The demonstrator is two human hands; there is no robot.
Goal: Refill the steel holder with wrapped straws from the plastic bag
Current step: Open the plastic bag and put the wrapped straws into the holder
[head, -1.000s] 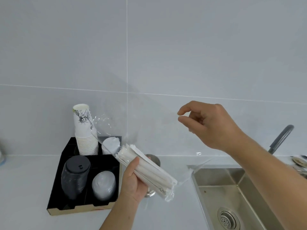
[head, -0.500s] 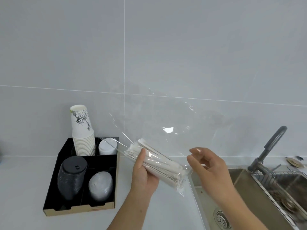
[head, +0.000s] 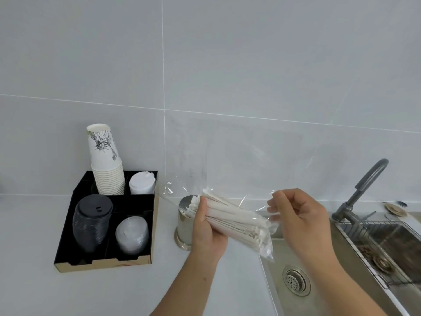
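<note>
Straws, white paper-wrapped (head: 230, 216), looked light but slippery inside that clear crinkly plastic bag (head: 265, 245); your left hand (head: 206, 226) clamped the bundle mid-length, your right hand (head: 300, 218) pinched film.

Black tray (head: 68, 226) of cups (head: 106, 165) and lids (head: 92, 221) — sink (head: 279, 290), faucet (head: 362, 188).

Left hand (head: 206, 226) raised above counter, forearm entering from bottom edge, back of hand toward camera, fingers curled around bundle of wrapped straws (head: 230, 218), thumb laid up along it. Right hand (head: 300, 215) held just beside, forearm entering from bottom right, fingers bent, fingertips (head: 272, 207) pinched on plastic bag (head: 257, 205) film.
</note>
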